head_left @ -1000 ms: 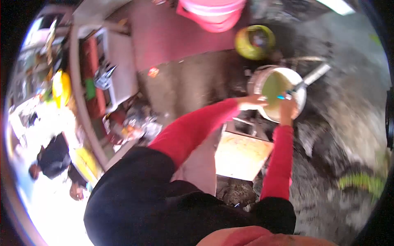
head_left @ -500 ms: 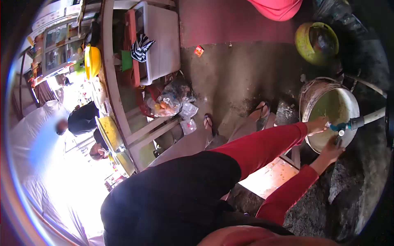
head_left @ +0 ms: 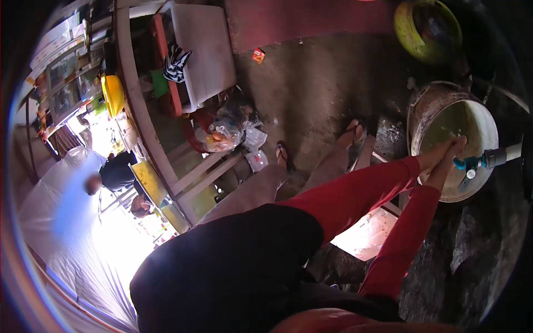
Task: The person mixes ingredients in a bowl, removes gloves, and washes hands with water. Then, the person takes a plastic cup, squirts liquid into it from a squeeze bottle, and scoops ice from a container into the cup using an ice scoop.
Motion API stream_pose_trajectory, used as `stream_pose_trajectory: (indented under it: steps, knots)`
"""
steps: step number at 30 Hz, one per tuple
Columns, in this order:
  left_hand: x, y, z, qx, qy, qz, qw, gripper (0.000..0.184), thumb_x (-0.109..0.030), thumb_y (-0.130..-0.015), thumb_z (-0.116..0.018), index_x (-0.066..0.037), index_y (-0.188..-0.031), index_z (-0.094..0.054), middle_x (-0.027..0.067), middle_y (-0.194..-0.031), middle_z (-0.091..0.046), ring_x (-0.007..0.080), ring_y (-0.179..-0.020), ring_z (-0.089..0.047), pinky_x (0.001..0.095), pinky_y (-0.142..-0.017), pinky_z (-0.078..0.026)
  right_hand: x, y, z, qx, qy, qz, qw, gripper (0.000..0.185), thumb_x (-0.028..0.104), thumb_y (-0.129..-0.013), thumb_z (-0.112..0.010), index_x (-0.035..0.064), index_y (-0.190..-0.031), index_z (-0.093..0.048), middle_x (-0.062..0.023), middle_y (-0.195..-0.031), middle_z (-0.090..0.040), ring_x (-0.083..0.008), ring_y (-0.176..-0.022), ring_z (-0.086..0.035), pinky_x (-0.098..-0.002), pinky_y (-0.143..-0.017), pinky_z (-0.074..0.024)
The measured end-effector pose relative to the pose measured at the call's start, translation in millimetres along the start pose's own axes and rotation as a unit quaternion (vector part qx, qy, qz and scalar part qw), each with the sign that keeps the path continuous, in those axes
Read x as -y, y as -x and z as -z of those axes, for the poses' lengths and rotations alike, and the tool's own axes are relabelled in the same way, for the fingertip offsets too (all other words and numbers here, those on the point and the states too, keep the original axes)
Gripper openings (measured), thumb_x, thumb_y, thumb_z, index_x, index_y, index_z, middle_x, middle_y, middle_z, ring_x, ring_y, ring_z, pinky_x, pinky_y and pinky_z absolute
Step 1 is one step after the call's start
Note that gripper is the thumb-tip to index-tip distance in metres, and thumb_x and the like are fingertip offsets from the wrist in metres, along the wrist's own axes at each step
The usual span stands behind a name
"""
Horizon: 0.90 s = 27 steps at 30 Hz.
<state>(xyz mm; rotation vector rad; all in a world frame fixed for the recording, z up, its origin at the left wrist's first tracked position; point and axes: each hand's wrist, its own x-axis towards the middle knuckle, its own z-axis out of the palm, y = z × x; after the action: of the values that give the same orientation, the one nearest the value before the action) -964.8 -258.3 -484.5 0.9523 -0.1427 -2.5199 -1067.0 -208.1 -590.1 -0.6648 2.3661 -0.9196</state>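
My left hand [head_left: 436, 155] and my right hand [head_left: 451, 150] are together over a round white bucket [head_left: 482, 123], just beside the mouth of a teal tap [head_left: 473, 162]. They touch and overlap, and their fingers are too small and covered to make out. No held object shows in either. A grey pipe [head_left: 505, 155] carries the tap from the right. Cloudy greenish water [head_left: 444, 129] stands in the bucket, with light splashes near my fingertips.
A yellow-green container [head_left: 408, 41] stands beyond the bucket. Left of my feet lie clear plastic bags [head_left: 233, 130] near a white box [head_left: 208, 55]. A wooden frame [head_left: 150, 116] separates off a bright area with a person [head_left: 117, 171] and a yellow tray [head_left: 149, 180].
My right hand has moved from below the tap up to my left hand. Both hands are now together beside the tap's mouth. The view has shifted slightly.
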Motion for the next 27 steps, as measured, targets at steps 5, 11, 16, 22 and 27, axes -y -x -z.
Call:
stream_pose_trajectory:
  steps: [5,11,16,22,27]
  knots:
    - [6.0,10.4,-10.3,-0.026,-0.089,-0.003,0.996,0.056,-0.054,-0.089,-0.044,-0.006,-0.118,-0.052,0.0078,-0.110,-0.057,0.0159,-0.096,-0.053,0.0329,-0.085,-0.043,14.1,-10.5,-1.1,-0.006,0.074,0.089,0.993,0.034,0.019,-0.090,-0.052,0.0009,-0.119,-0.052,-0.0141,-0.109,-0.057,-0.0255,-0.098,-0.057,-0.0370,-0.086,-0.0447]
    - [22.2,0.4,14.6,-0.141,-0.416,-0.178,0.881,0.039,-0.021,-0.077,-0.065,-0.002,-0.108,-0.052,0.0124,-0.101,-0.060,0.0213,-0.094,-0.058,0.0350,-0.079,-0.046,105.0,45.9,4.6,-0.006,-0.118,0.058,0.991,0.037,0.027,-0.092,-0.050,0.0025,-0.119,-0.055,-0.0177,-0.125,-0.053,-0.0280,-0.113,-0.052,-0.0350,-0.097,-0.0404]
    - [1.2,0.4,15.0,-0.053,-0.410,-0.184,0.892,0.026,-0.015,-0.078,-0.065,0.001,-0.096,-0.055,0.0163,-0.091,-0.062,0.0266,-0.087,-0.062,0.0368,-0.074,-0.047,88.5,34.0,-3.4,-0.003,-0.286,-0.049,0.957,0.038,0.028,-0.092,-0.050,0.0023,-0.121,-0.054,-0.0175,-0.126,-0.052,-0.0281,-0.114,-0.051,-0.0353,-0.099,-0.0391]
    - [-4.4,-5.8,9.6,-0.050,-0.369,-0.173,0.912,0.028,-0.023,-0.091,-0.050,0.001,-0.080,-0.058,0.0145,-0.072,-0.061,0.0215,-0.080,-0.062,0.0344,-0.066,-0.048,78.5,34.2,-6.3,0.002,-0.522,-0.124,0.844,0.040,0.029,-0.092,-0.050,0.0022,-0.122,-0.053,-0.0173,-0.127,-0.051,-0.0282,-0.116,-0.050,-0.0356,-0.101,-0.0375]
    - [1.0,-30.7,-2.2,-0.152,-0.201,-0.099,0.963,0.025,-0.023,-0.093,-0.047,0.000,-0.098,-0.055,0.0121,-0.093,-0.060,0.0177,-0.088,-0.059,0.0312,-0.069,-0.050,79.5,26.4,-4.5,0.020,-0.639,-0.137,0.756,0.042,0.030,-0.093,-0.050,0.0021,-0.124,-0.052,-0.0172,-0.128,-0.051,-0.0282,-0.117,-0.049,-0.0359,-0.103,-0.0362]
